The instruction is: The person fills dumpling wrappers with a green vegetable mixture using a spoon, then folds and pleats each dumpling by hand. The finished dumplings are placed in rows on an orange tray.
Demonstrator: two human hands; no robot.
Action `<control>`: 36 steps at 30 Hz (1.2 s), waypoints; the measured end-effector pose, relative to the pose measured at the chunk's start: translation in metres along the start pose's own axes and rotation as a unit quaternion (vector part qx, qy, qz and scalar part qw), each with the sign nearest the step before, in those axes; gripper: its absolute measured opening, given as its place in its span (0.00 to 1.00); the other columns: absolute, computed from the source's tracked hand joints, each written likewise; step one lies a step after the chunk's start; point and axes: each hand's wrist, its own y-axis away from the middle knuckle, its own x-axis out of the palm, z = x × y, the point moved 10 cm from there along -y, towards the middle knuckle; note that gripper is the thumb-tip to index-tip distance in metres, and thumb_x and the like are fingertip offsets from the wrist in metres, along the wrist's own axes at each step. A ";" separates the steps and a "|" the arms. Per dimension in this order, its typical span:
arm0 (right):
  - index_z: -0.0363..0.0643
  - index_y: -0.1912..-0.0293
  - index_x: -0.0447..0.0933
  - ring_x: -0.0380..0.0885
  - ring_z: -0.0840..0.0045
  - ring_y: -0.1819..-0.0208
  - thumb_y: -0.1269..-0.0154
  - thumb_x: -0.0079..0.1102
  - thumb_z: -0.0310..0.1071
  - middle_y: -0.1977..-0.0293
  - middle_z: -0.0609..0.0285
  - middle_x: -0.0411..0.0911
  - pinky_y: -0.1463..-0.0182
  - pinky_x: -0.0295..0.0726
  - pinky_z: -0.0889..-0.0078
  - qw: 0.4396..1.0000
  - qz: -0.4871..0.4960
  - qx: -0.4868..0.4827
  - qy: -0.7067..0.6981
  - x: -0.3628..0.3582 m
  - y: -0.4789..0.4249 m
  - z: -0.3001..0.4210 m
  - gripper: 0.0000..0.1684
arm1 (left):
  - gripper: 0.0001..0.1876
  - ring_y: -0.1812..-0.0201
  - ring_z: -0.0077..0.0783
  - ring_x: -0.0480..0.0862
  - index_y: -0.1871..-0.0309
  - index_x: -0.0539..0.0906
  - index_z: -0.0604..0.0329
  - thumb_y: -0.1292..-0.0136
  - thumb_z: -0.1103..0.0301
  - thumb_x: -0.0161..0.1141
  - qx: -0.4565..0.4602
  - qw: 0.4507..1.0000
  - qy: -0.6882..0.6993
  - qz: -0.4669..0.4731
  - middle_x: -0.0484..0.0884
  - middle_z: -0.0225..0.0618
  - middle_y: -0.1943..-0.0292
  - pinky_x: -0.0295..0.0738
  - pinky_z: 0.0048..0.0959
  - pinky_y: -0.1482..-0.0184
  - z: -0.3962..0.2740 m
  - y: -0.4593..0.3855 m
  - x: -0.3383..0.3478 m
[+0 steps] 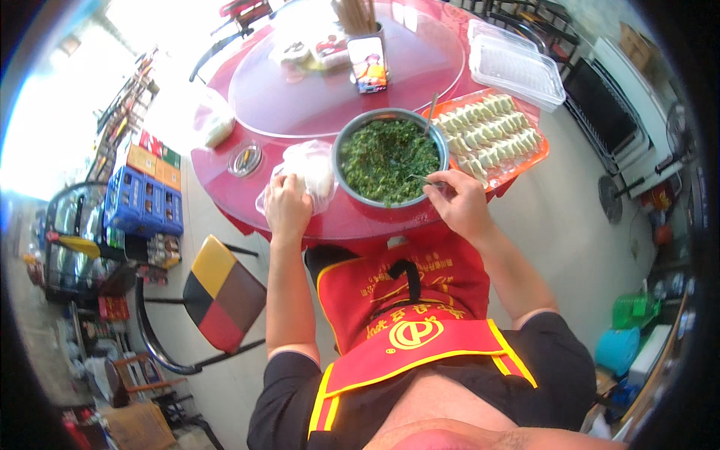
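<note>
My left hand (288, 205) lies on a clear plastic bag (320, 147) of white round dough wrappers (315, 173) at the table's near edge. Its fingertips touch the bag; what is beneath them is hidden. My right hand (462, 201) pinches a thin metal utensil (419, 178) at the near right rim of a metal bowl (336, 163). The utensil's tip is over chopped green filling (388, 157) in the bowl; its exact kind is unclear. A second utensil handle (432, 112) leans on the far right rim. Rows of folded dumplings (495, 129) lie on an orange tray (540, 157) beside the bowl.
Clear plastic containers (514, 70) are stacked behind the tray. A lit phone (368, 64) leans against a chopstick holder (378, 31) on the glass turntable (304, 107). A glass ashtray (245, 158) and another plastic bag (216, 126) lie left. A chair (225, 292) stands at left.
</note>
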 end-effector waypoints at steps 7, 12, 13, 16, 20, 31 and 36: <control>0.45 0.58 0.90 0.88 0.61 0.63 0.31 0.72 0.36 0.64 0.57 0.88 0.57 0.85 0.58 0.996 0.013 -0.040 0.079 0.019 -0.032 0.007 0.07 | 0.22 0.46 0.55 0.88 0.40 0.87 0.65 0.36 0.67 0.72 -0.095 0.987 0.131 0.021 0.87 0.53 0.45 0.82 0.47 0.42 0.015 -0.005 0.008; 0.46 0.61 0.90 0.88 0.60 0.63 0.31 0.70 0.34 0.65 0.58 0.88 0.59 0.85 0.58 0.994 -0.016 -0.065 0.083 0.005 -0.031 0.007 0.05 | 0.16 0.52 0.53 0.90 0.46 0.90 0.67 0.31 0.66 0.69 -0.108 0.979 0.172 -0.022 0.89 0.54 0.50 0.83 0.44 0.45 0.024 0.000 -0.003; 0.46 0.61 0.90 0.87 0.60 0.64 0.31 0.70 0.34 0.65 0.58 0.88 0.60 0.85 0.58 0.995 -0.018 -0.064 0.078 0.000 -0.030 0.007 0.05 | 0.15 0.53 0.52 0.91 0.47 0.90 0.67 0.30 0.66 0.68 -0.127 0.972 0.191 -0.045 0.89 0.55 0.51 0.83 0.43 0.45 0.029 0.003 -0.008; 0.44 0.60 0.89 0.87 0.59 0.63 0.29 0.68 0.32 0.65 0.56 0.87 0.60 0.85 0.58 0.996 -0.040 -0.044 0.063 -0.016 -0.029 0.002 0.05 | 0.15 0.57 0.43 0.91 0.40 0.84 0.65 0.27 0.71 0.64 -0.316 0.761 0.563 -0.062 0.89 0.47 0.53 0.84 0.38 0.51 0.069 0.024 0.021; 0.42 0.59 0.88 0.87 0.57 0.62 0.28 0.67 0.32 0.65 0.55 0.87 0.58 0.85 0.56 0.994 -0.022 -0.078 0.075 -0.014 -0.024 0.000 0.05 | 0.14 0.55 0.34 0.85 0.38 0.79 0.64 0.25 0.74 0.58 -0.306 0.401 0.863 0.025 0.85 0.39 0.53 0.80 0.31 0.52 0.032 0.046 0.035; 0.35 0.56 0.89 0.89 0.59 0.64 0.25 0.64 0.32 0.66 0.47 0.89 0.58 0.85 0.60 0.996 -0.020 0.089 -0.024 0.001 -0.013 -0.040 0.10 | 0.16 0.65 0.22 0.74 0.36 0.76 0.67 0.24 0.77 0.57 -0.283 0.436 0.838 0.165 0.75 0.31 0.60 0.72 0.22 0.63 -0.076 0.085 0.024; 0.35 0.56 0.89 0.88 0.63 0.67 0.25 0.64 0.33 0.70 0.50 0.87 0.60 0.83 0.64 0.985 -0.011 0.147 -0.087 0.007 -0.008 -0.046 0.11 | 0.18 0.68 0.19 0.70 0.35 0.76 0.65 0.25 0.76 0.59 -0.250 0.389 0.852 0.244 0.72 0.28 0.62 0.69 0.21 0.66 -0.124 0.093 0.016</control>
